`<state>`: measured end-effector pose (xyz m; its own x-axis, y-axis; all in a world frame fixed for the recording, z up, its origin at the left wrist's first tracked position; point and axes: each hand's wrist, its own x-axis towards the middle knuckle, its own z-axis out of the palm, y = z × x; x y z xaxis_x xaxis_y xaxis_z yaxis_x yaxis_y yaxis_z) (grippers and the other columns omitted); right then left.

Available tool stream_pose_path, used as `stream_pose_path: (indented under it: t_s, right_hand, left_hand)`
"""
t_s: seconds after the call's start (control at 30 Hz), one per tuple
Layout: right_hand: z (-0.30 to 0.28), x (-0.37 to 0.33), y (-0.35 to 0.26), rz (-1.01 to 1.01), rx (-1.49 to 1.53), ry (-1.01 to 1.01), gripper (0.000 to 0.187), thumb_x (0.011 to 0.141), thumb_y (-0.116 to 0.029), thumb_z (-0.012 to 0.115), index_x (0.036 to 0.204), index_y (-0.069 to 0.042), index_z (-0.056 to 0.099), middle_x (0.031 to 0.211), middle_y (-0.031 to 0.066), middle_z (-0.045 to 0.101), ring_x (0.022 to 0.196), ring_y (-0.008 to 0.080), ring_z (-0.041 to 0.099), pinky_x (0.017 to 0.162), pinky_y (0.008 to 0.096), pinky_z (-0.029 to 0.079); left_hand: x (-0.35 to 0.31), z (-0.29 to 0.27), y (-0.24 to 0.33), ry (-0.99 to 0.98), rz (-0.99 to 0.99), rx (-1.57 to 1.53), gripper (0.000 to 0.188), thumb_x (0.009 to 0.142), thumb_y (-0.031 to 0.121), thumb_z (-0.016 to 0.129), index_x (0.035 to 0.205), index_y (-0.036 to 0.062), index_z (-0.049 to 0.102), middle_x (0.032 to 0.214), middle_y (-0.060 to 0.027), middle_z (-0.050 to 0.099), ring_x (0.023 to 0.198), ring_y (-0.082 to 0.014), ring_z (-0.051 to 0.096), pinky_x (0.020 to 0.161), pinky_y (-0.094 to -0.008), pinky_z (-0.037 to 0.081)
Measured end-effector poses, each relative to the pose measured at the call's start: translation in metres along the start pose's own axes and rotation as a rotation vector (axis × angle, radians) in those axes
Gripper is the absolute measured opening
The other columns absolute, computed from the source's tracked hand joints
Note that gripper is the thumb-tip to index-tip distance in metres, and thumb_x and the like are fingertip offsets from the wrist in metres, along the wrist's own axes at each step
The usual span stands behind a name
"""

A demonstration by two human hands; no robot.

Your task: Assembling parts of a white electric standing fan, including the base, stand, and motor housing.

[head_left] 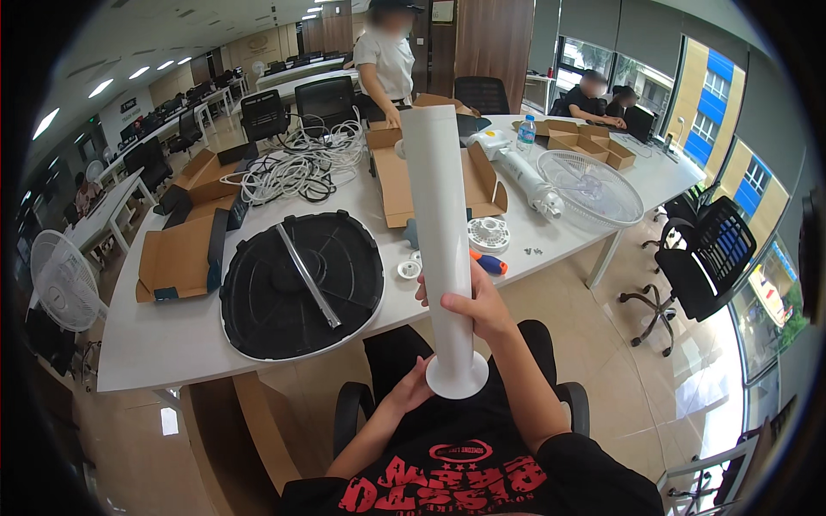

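A white fan stand tube (pixel 439 215) stands nearly upright before me, its flared end down above my lap. My right hand (pixel 483 305) is closed around its middle, thumb across the front. At the flared end, my left hand (pixel 411 391) holds the tube from the left, some fingers hidden behind it. Just beyond, on the table, lie a round white plastic part (pixel 489 234), a small white ring (pixel 408 270), a screwdriver (pixel 490 263) with a blue and orange handle, and a few small screws (pixel 533 251). To the left, a metal rod (pixel 307 277) rests across a black round base (pixel 258 292).
The white table (pixel 181 348) also carries coiled cables (pixel 297 168), opened cardboard boxes (pixel 176 262), a fan grille (pixel 594 185), a white fan body (pixel 529 181) and a water bottle (pixel 526 133). Across it stands a person (pixel 385 64). An office chair (pixel 701 258) is at the right.
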<state>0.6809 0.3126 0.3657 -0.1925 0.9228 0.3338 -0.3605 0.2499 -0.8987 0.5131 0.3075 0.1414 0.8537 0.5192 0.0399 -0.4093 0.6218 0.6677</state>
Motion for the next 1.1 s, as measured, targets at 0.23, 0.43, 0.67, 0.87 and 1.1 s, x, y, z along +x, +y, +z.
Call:
stream_pose_path:
  t_s: [0.23,0.43,0.67,0.87,1.1]
  right_hand:
    - [-0.017,-0.010,0.000,-0.074,-0.080,-0.007,0.090,0.072,-0.030,0.085,0.142,-0.005,0.035,0.114,0.0135,0.063,0.103,0.0249,0.067,0.092,0.0409,0.050]
    - [-0.021,-0.020,-0.015,-0.140,-0.155,0.095,0.081,0.069,-0.040,0.085,0.130,-0.004,0.047,0.109,0.0109,0.064,0.100,0.0239,0.067,0.088,0.0406,0.052]
    - [-0.019,-0.041,-0.035,-0.195,-0.236,0.205,0.077,0.070,-0.033,0.087,0.131,-0.004,0.050,0.113,0.0115,0.065,0.102,0.0226,0.067,0.089,0.0401,0.053]
    - [-0.027,-0.051,-0.042,-0.256,-0.228,0.187,0.077,0.071,-0.032,0.087,0.133,-0.003,0.050,0.112,0.0114,0.066,0.101,0.0226,0.066,0.087,0.0395,0.053]
    - [-0.024,-0.051,-0.044,-0.246,-0.228,0.221,0.078,0.071,-0.030,0.086,0.134,-0.003,0.049,0.119,0.0114,0.063,0.100,0.0227,0.066,0.087,0.0383,0.053]
  left_hand:
    - [0.005,0.000,-0.002,-0.068,-0.047,0.075,0.075,0.099,0.054,0.050,0.153,0.0069,0.028,0.147,-0.0102,0.046,0.134,-0.0230,0.048,0.108,-0.0447,0.043]
    - [0.022,-0.001,-0.013,0.340,-0.261,-0.104,0.062,0.099,0.047,0.055,0.146,0.0097,0.041,0.139,-0.0105,0.053,0.125,-0.0266,0.056,0.099,-0.0478,0.051]
    - [0.042,-0.027,-0.033,0.318,-0.294,-0.075,0.055,0.099,0.038,0.057,0.145,0.0109,0.041,0.137,-0.0111,0.054,0.122,-0.0264,0.059,0.092,-0.0483,0.056]
    - [0.059,-0.029,-0.041,0.296,-0.319,-0.031,0.054,0.100,0.036,0.057,0.142,0.0052,0.044,0.134,-0.0131,0.057,0.120,-0.0286,0.059,0.095,-0.0494,0.054]
    - [0.071,-0.049,-0.053,0.254,-0.373,-0.087,0.050,0.100,0.032,0.055,0.143,0.0100,0.041,0.137,-0.0135,0.053,0.122,-0.0297,0.058,0.093,-0.0509,0.055]
